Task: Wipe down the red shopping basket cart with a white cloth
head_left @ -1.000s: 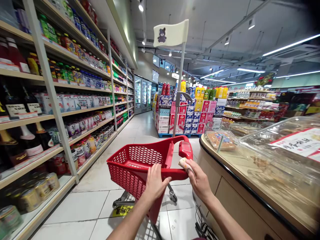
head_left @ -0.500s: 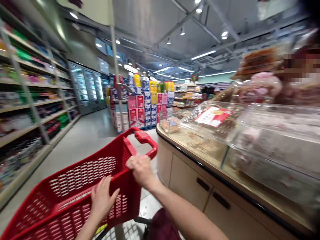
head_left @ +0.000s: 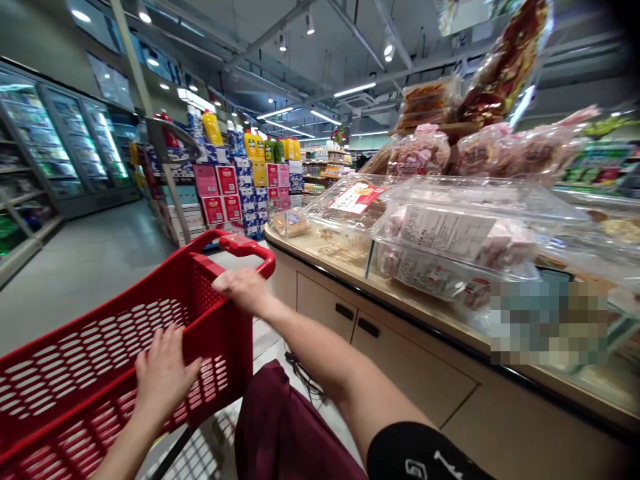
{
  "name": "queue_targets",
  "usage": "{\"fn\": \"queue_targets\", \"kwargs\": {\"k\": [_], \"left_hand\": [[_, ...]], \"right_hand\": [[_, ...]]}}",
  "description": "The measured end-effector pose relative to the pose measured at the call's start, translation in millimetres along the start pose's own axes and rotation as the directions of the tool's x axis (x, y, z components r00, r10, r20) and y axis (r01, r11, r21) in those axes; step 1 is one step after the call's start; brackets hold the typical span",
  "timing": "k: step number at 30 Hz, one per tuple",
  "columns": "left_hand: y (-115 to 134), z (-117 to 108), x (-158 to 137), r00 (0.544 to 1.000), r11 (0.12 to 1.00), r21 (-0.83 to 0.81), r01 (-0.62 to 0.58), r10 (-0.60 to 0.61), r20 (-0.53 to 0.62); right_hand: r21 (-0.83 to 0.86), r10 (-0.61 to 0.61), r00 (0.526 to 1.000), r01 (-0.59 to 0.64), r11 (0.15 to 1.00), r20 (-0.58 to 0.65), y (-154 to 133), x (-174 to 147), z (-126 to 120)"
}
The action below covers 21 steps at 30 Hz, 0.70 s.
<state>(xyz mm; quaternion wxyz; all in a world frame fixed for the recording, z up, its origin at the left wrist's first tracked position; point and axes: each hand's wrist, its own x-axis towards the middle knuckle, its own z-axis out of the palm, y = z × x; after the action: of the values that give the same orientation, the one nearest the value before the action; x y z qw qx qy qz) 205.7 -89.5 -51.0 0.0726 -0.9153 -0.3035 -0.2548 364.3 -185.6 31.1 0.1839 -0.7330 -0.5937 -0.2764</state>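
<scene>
A red plastic shopping cart [head_left: 215,333] with slotted sides stands at the lower left. My right hand [head_left: 245,290] is closed over its top edge, close to the looped red handle [head_left: 245,247]. On the near side rim rests my left hand [head_left: 163,373], fingers stretched out and thumb apart. The visible part of the cart's basket holds nothing I can make out.
A display counter [head_left: 390,347] runs along the right, bearing clear plastic food boxes [head_left: 450,233] and bagged goods [head_left: 420,150]. Stacked cartons [head_left: 223,193] and a metal pole [head_left: 173,193] stand ahead. Glass-door fridges [head_left: 65,140] line the far left beyond the aisle floor [head_left: 110,240].
The view has swung right and moved forward along the counter; shelves at left have mostly left the view. Both hands keep their places on the cart. More of the counter's right part shows.
</scene>
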Motion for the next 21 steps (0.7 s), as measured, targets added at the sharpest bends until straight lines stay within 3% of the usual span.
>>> {"fn": "queue_targets", "kwargs": {"k": [3,6,8,12,14,17,19,21], "left_hand": [[10.4,-11.2,-15.8,1.000,0.999,0.037,-0.005,0.004,0.026],[10.9,-10.5,-26.7,0.999,1.000,-0.001,-0.020,0.020,0.040],[5.2,-6.5,-34.0,1.000,0.999,-0.027,-0.020,0.020,0.015],[-0.9,-5.8,-50.4,0.999,0.998,-0.059,0.033,-0.032,0.010],[-0.1,-7.7,-56.2,0.999,0.997,-0.076,0.027,-0.024,0.031],[-3.1,-8.4,-63.9,0.998,0.996,-0.067,0.054,-0.051,0.043],[-8.8,-7.4,-70.4,0.994,0.993,-0.054,0.101,-0.099,0.039],[-13.5,-6.8,-76.2,0.991,0.989,-0.061,0.132,-0.130,0.038]], "right_hand": [[0.060,0.113,0.988,-0.107,0.992,-0.106,-6.8,-10.3,1.2],[0.181,-0.049,0.988,0.075,0.981,-0.147,-15.3,-30.7,21.7],[0.216,-0.156,0.960,0.207,0.954,-0.231,-8.9,-42.3,35.5],[0.168,0.125,0.919,-0.065,0.984,-0.374,5.0,-51.9,50.1],[0.131,0.076,0.928,-0.029,0.991,-0.365,-1.0,-57.4,53.1],[0.092,-0.134,0.955,0.163,0.982,-0.264,-2.6,-66.9,50.1],[0.065,-0.093,0.959,0.115,0.991,-0.268,11.0,-69.5,43.5],[0.054,0.067,0.936,-0.051,0.997,-0.347,24.8,-68.8,38.7]]}}
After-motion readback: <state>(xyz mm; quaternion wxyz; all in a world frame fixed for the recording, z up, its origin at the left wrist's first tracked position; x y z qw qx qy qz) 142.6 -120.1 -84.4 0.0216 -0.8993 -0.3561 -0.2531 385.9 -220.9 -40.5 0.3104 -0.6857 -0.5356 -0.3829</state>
